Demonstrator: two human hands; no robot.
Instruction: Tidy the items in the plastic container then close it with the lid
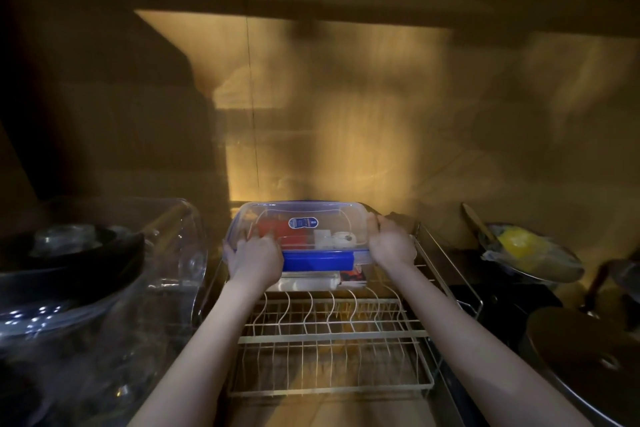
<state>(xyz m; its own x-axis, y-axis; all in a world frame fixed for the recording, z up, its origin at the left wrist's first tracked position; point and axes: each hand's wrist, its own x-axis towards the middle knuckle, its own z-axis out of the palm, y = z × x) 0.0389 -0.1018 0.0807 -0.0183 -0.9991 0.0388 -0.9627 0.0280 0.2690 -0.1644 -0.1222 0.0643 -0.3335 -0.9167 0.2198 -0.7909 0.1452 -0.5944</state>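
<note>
Dim kitchen counter, warm light thrown on the wall behind. Clear plastic container [298, 274] sat at the far end of a white wire dish rack [329, 333], lid [298, 218] resting on top, transparent with a blue rim and a blue oval label in the middle. Blue clip [317, 260] on the near edge of the lid, hanging down over the front wall. Seen through the lid: something red [273, 229] toward the left, a few small white items [332, 237] toward the right; too blurred to name. Left hand [254, 258] laid over the near left corner of the lid, fingers spread and bent over the edge, gripping it. Right hand [389, 241] clasped round the right edge of the lid, fingers curled over the rim. Both forearms stretched out above the rack. To the left, a clear bowl [173, 253] with dark dishes [69, 260] stacked beside it. To the right, a pan [533, 260] with something yellow inside and a wooden handle sticking up; nearer, a round pot lid [588, 357].
</note>
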